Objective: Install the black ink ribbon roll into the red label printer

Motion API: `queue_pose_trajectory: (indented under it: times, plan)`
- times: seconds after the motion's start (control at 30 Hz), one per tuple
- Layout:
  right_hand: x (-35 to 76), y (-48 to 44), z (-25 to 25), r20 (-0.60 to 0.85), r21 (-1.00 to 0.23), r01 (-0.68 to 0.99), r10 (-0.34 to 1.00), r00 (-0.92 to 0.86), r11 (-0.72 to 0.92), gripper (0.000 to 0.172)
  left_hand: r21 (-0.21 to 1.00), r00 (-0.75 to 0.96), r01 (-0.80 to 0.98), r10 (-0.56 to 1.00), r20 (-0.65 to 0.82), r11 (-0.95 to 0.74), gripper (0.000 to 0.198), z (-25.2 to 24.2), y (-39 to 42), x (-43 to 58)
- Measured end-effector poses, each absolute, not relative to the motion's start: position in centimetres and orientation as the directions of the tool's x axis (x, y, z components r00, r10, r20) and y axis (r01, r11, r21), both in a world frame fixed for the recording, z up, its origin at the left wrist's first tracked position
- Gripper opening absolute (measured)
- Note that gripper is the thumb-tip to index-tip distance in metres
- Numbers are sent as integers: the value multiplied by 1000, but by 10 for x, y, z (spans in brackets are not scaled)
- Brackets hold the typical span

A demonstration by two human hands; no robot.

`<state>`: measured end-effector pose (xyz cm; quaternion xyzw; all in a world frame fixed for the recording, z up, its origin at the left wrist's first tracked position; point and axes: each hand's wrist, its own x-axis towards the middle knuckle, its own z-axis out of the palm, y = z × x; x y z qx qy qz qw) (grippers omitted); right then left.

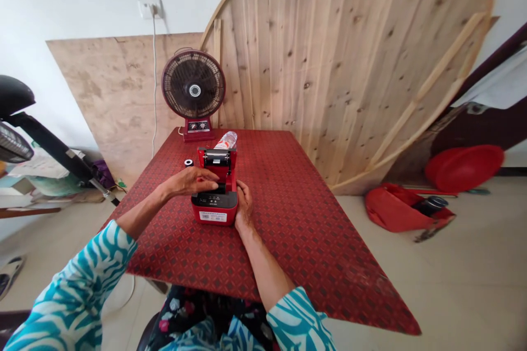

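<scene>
A red thermal receipt printer [214,209] stands on the red patterned table [288,230], its lid raised and its paper bay open. My left hand [191,182] reaches across the top of the printer, with its fingers over the open bay. Whether it holds anything there is hidden. My right hand [245,205] clasps the printer's right side near the front. A small black roll [188,162] lies on the table left of the raised lid, and a clear plastic bottle [225,140] lies just behind the printer.
A brown desk fan [193,85] stands at the table's far edge, in front of plywood [123,98] and a large round plank board [341,60]. A red basin [464,168] and red bag [405,209] sit on the floor at right. A black stand [49,137] leans at left.
</scene>
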<state>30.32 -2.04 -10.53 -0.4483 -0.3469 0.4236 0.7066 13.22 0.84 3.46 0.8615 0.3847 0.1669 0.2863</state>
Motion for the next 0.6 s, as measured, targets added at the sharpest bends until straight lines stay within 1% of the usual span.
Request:
queue_pose_trajectory:
  times: [0.07,0.2,0.33,0.43,0.5,0.6]
  plan:
    - [304,-20,-104,97,-930,-288,907,410,230,41,631,649,551,756,87,-546,37,30,-3,126]
    - [304,-20,-103,89,-928,-296,904,418,228,41,641,635,533,762,128,-552,25,20,-10,128]
    - [304,-19,-105,117,-925,-286,902,416,251,41,667,586,559,804,101,-492,25,18,-4,131]
    - [303,-19,-107,124,-925,-277,896,427,260,42,662,536,594,839,99,-457,25,19,-2,134]
    - [303,-20,-106,116,-924,-285,896,429,256,42,620,545,602,827,141,-502,24,20,-5,137]
    - [303,-21,-103,100,-922,-305,907,409,239,40,458,644,564,713,278,-688,22,22,-17,141]
